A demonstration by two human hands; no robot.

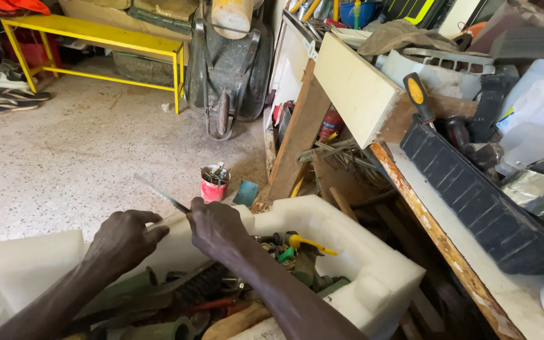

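You are looking at a speckled floor [96, 157]. A small red pot [214, 184] full of bits stands on it, with a blue-green card [246, 192] just beside it. A yellow bench [96, 38] stands on the far side. Sandals [7, 101] lie by its left end. A grey wheelbarrow [228, 69] is propped up near the bench's right end. A white foam box [347, 252] of tools sits nearest to you.

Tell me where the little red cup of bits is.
The red cup stands on the speckled floor, just beyond the white foam box, beside a leaning wooden board.
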